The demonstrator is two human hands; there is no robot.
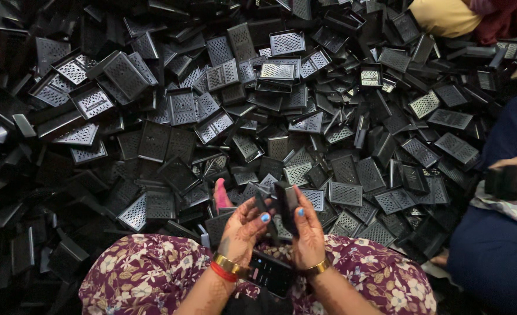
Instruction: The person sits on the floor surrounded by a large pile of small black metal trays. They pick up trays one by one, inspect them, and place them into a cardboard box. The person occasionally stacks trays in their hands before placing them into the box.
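- Left hand point(244, 224), palm up, fingers curled around a small black part point(262, 201).
- Right hand point(307, 230) grips an upright black casing point(286, 201), touching the left.
- Both hover over the lap, at the near edge of a floor pile of black grilles point(282, 105).

The heap of grille parts point(282, 105) is black, some with pale silvery perforated faces. The dress point(148, 274) is maroon with a cream flower print. Bangles point(229, 267) are gold and red; fingernails point(265, 217) are painted light blue.
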